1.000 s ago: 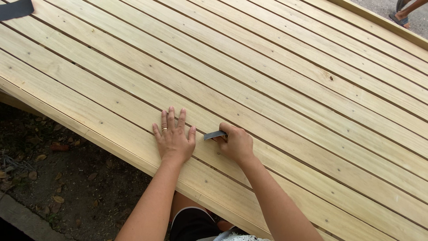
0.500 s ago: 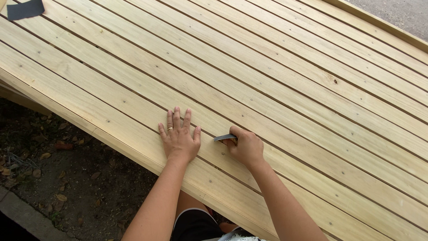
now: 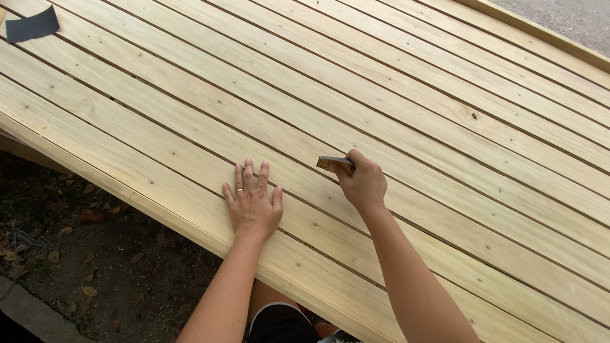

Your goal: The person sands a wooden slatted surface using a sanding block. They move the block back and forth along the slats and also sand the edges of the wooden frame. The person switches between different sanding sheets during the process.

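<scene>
Right hand (image 3: 363,185) closed around small folded brown sanding piece (image 3: 333,164), which sticks out leftward, long axis along pale wooden slats (image 3: 445,127). Left hand (image 3: 253,203) flat, open, just beside.

Outdoor yard or building spot, you at edge of new deck (image 3: 394,82): pale unfinished planks, narrow gaps, rows of screw heads. Bare soil (image 3: 95,254) with dry leaves beside and below deck edge. Grey gravel or pavement (image 3: 572,19) past far rim. Dark sheet, maybe sandpaper (image 3: 32,26), lying on planks.
</scene>
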`<state>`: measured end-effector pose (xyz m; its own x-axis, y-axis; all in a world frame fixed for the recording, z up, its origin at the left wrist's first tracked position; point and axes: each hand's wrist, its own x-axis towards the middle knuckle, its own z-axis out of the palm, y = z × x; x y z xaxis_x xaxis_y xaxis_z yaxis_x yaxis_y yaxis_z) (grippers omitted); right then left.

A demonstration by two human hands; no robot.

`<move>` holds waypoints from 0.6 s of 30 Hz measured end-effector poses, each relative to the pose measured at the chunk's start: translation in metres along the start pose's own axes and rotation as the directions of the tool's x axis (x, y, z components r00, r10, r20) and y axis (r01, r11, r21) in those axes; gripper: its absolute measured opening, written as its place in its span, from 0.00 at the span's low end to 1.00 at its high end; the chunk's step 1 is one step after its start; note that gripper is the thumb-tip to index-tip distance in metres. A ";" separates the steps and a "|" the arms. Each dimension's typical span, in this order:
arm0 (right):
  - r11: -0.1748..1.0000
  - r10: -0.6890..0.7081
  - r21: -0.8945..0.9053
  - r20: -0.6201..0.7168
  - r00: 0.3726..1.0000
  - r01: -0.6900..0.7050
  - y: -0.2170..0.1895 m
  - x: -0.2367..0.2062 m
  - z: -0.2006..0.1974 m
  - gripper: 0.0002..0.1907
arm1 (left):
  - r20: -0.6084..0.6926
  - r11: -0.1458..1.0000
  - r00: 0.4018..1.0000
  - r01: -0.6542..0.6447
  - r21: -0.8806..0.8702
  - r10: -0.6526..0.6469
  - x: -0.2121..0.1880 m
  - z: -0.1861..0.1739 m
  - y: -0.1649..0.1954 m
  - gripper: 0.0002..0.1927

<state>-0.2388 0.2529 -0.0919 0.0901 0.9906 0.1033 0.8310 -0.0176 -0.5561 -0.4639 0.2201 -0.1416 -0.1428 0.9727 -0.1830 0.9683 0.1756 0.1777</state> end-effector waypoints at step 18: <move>0.978 0.017 -0.205 0.291 0.957 0.045 -0.019 -0.042 -0.016 0.10 | -0.004 1.000 1.000 -0.001 -0.003 0.001 0.001 0.002 -0.001 0.37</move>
<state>-0.2493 0.2093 -0.0726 -0.0596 0.9868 -0.1503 0.9291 -0.0003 -0.3699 -0.4648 0.2207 -0.1442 -0.1432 0.9734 -0.1787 0.9678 0.1755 0.1805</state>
